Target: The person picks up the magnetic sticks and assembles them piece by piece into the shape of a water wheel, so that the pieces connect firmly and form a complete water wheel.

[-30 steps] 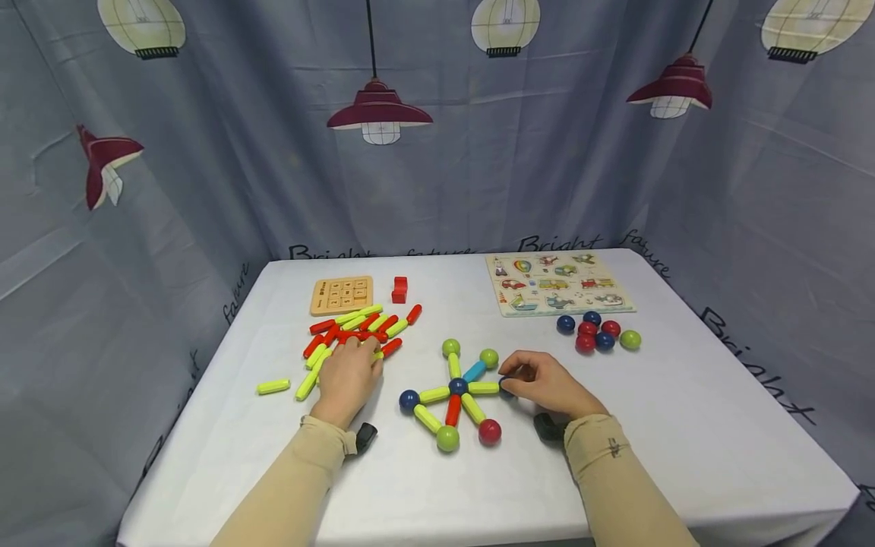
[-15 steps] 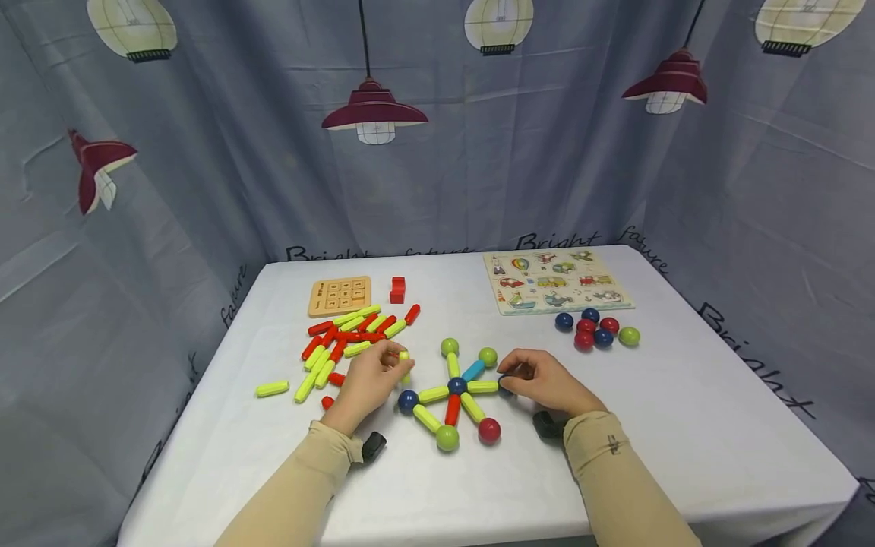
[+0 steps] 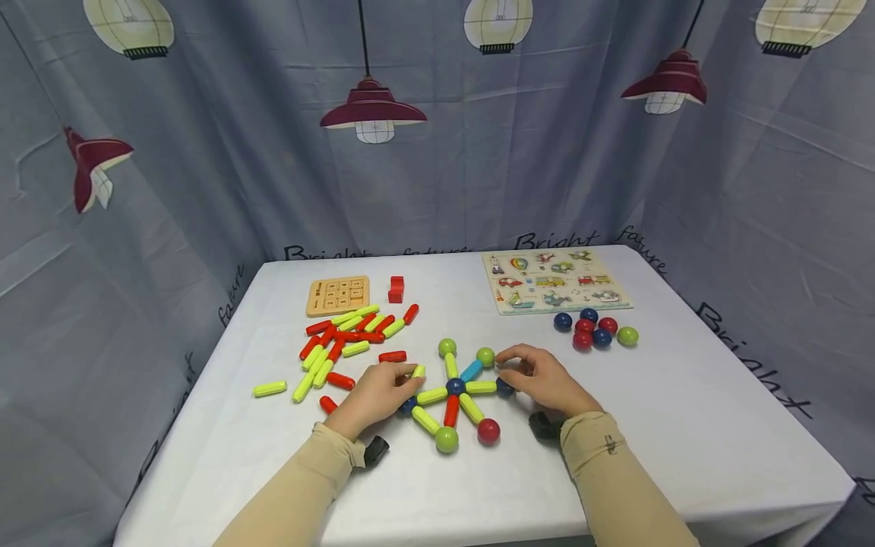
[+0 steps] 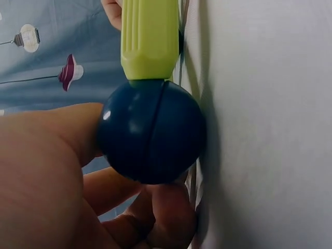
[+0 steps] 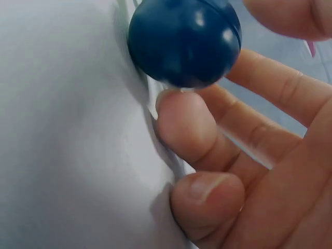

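Observation:
A star-shaped build of magnetic sticks and balls lies mid-table, around a blue centre ball (image 3: 456,387). My left hand (image 3: 378,393) pinches a yellow-green magnetic stick (image 3: 419,371) beside the build's left blue ball (image 3: 408,406). Its thumb is against that blue ball (image 4: 153,132) in the left wrist view, and the pinched stick's lower end is hidden. With loosely bent fingers, my right hand (image 3: 545,378) is at the right blue ball (image 3: 505,387). In the right wrist view the thumb stands apart from this blue ball (image 5: 185,44), while other fingers are close behind and below it.
Loose red and yellow-green sticks (image 3: 350,336) lie at the left. A wooden number board (image 3: 338,296) and red blocks (image 3: 396,289) are behind them. Several loose balls (image 3: 593,328) sit at the right, before a picture puzzle board (image 3: 555,281).
My left hand has taken a yellow-green stick from the pile and brought it right to the left blue ball. The right hand has eased off the right blue ball, which shows more now.

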The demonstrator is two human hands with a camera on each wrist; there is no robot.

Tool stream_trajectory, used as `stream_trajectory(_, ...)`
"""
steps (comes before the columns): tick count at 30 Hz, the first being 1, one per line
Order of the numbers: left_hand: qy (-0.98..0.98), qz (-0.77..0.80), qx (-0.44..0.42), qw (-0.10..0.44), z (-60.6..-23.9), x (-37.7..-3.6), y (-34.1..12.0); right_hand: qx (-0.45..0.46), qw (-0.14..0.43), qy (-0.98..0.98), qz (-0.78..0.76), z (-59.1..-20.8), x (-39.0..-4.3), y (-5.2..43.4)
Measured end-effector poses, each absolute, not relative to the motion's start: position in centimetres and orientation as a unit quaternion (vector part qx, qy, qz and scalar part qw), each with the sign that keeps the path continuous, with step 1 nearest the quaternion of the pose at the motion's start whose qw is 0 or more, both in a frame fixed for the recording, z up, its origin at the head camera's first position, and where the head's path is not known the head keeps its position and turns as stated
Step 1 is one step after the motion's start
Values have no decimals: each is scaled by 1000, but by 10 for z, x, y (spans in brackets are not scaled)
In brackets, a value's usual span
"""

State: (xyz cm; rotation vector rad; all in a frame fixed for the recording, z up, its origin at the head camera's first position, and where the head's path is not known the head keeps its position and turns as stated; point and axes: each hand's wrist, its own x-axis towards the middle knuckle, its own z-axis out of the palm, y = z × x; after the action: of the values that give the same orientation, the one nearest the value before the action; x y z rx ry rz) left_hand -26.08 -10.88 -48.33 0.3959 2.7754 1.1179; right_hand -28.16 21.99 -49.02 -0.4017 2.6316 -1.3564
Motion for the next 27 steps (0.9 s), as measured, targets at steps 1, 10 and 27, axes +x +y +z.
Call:
stream_trajectory(1, 919, 368, 130, 62, -483, -261, -109, -138, 73, 879, -451, -490, -282, 220)
stream_trajectory(10, 921, 360, 136, 66, -481, -259, -106, -146, 98, 873, -454, -491, -283, 216)
stream_trajectory(27, 918, 361, 148, 66, -484, -265, -105, -184, 134, 884, -409, -486, -291, 203)
